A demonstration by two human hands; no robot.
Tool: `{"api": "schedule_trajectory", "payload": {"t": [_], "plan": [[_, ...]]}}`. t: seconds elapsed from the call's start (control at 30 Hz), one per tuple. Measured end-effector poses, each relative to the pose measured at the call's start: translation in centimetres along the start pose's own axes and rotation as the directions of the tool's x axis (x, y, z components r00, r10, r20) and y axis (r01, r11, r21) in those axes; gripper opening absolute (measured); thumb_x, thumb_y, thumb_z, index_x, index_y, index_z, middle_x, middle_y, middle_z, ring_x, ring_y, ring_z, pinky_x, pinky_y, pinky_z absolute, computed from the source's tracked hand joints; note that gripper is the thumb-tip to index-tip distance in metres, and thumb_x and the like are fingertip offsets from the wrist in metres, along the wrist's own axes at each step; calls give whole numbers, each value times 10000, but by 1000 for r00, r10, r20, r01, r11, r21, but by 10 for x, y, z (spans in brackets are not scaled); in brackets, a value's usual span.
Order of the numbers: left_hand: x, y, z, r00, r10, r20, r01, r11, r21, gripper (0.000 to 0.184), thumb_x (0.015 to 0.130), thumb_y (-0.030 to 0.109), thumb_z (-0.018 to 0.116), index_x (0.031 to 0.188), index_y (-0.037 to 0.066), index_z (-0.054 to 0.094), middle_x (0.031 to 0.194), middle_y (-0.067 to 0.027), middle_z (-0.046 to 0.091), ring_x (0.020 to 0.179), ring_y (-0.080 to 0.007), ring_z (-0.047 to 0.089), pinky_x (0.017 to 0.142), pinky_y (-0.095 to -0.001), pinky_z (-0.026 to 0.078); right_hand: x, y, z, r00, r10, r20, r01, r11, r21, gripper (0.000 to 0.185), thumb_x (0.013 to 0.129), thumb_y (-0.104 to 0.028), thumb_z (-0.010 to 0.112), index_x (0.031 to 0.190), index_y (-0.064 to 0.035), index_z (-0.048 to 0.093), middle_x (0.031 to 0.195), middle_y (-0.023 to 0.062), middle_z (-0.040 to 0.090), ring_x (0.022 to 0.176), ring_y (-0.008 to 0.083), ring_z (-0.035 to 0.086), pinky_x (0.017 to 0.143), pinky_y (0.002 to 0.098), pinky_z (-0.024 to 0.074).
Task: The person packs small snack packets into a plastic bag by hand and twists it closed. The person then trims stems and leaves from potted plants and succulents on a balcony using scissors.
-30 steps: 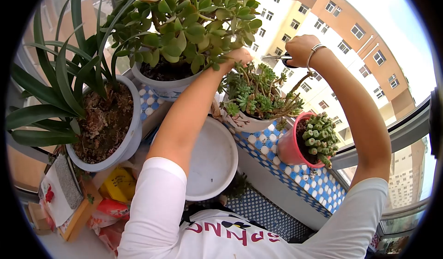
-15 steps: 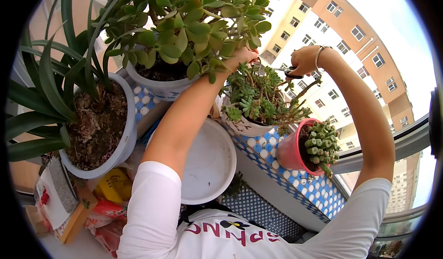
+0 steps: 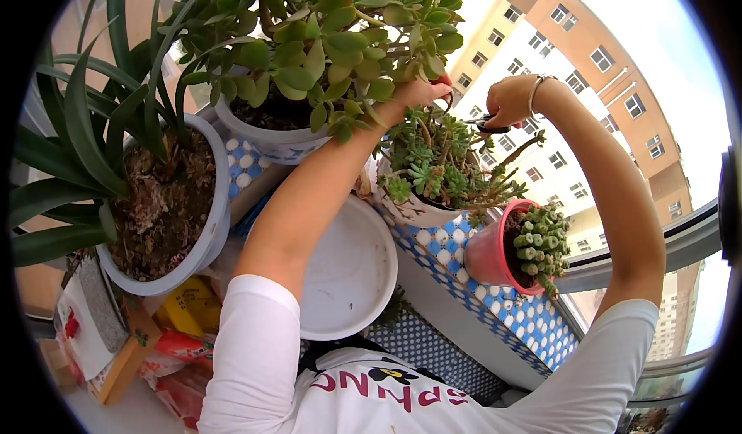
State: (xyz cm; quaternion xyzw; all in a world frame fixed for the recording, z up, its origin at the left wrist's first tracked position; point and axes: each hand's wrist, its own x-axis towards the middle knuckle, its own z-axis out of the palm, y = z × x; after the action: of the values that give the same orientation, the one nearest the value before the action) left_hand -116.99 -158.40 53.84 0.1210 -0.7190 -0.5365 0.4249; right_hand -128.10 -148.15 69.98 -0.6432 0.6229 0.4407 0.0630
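Observation:
My right hand (image 3: 514, 100), wearing a bracelet, is closed around the black handles of a pair of scissors (image 3: 495, 128). The blades point left toward a succulent (image 3: 425, 167) with green rosettes and bare woody stems, growing in a white pot (image 3: 413, 211). At the far side of this plant, my left hand (image 3: 421, 95) has its fingers pinched together on what looks like a thin brownish stem. Leaves hide part of that hand. Its forearm passes beside a jade plant (image 3: 332, 47) and over a round white basin (image 3: 352, 279).
A pink pot (image 3: 485, 252) with a small stubby succulent stands on the blue-and-white tiled ledge (image 3: 510, 310) by the window. At left is a large pot (image 3: 212, 225) with a strap-leaved plant. Bags (image 3: 185, 306) and a wooden box (image 3: 127, 357) lie below it.
My left hand has shifted slightly right, and its pinched fingers now show more clearly with the brownish piece. The right hand with the scissors has barely moved. The view has shifted slightly.

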Motion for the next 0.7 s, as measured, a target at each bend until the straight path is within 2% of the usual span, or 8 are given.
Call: {"api": "schedule_trajectory", "payload": {"t": [0.13,0.27,0.33,0.4,0.5,0.6,0.63,0.7], "plan": [[-7,15,2,1000,9,-8,-9,1000,8,77,839,22,651,907,7,618,822,-46,646,760,-119,633,686,-261,517,0,-6,4,999,-27,21,27,999,-22,516,896,-505,518,662,-73,676,622,34,663,630,158,649,630,327,512],[-1,1,2,998,67,12,-66,995,-75,76,837,12,651,905,7,616,826,-47,645,764,-125,637,689,-269,521,6,-6,19,987,-78,-141,82,996,25,474,882,-454,561,653,-54,668,619,49,659,597,180,640,617,330,516],[-2,4,2,997,73,8,-72,995,-68,77,835,9,653,902,7,615,825,-48,646,766,-126,638,691,-270,522,-13,-6,11,994,13,-108,-2,995,102,410,860,-416,590,709,-46,681,645,95,651,625,232,636,605,369,503],[-4,9,4,998,66,-9,-67,997,-44,80,832,8,658,899,6,614,822,-50,647,768,-126,638,692,-269,523,-15,7,18,994,35,-107,-33,999,20,419,858,-426,589,729,-37,674,648,115,643,625,259,621,614,378,495],[3,-5,8,997,73,-36,-77,991,-105,78,822,13,675,877,15,619,812,-42,650,760,-118,635,689,-264,521,-17,12,33,984,-48,-170,71,989,133,425,851,-413,589,711,-13,631,661,148,617,642,293,589,636,399,471],[-5,16,8,996,83,-41,-81,996,49,83,809,23,695,854,28,626,800,-32,652,741,-109,628,676,-257,516,0,13,47,982,-62,-179,87,987,133,389,849,-371,592,733,0,612,672,162,608,665,320,581,684,419,473],[-2,9,10,995,89,-40,-91,994,-65,87,802,39,708,843,41,631,795,-21,652,727,-98,618,665,-250,507,1,12,46,980,-83,-180,108,986,130,384,861,-358,583,737,4,611,668,157,611,654,304,591,673,412,478],[-3,11,10,994,106,-32,-107,993,-42,92,801,44,711,843,42,630,795,-20,652,724,-95,616,661,-247,503,0,10,43,984,-92,-154,120,977,177,376,882,-336,568,739,10,607,660,148,614,634,273,607,651,395,488]]}}
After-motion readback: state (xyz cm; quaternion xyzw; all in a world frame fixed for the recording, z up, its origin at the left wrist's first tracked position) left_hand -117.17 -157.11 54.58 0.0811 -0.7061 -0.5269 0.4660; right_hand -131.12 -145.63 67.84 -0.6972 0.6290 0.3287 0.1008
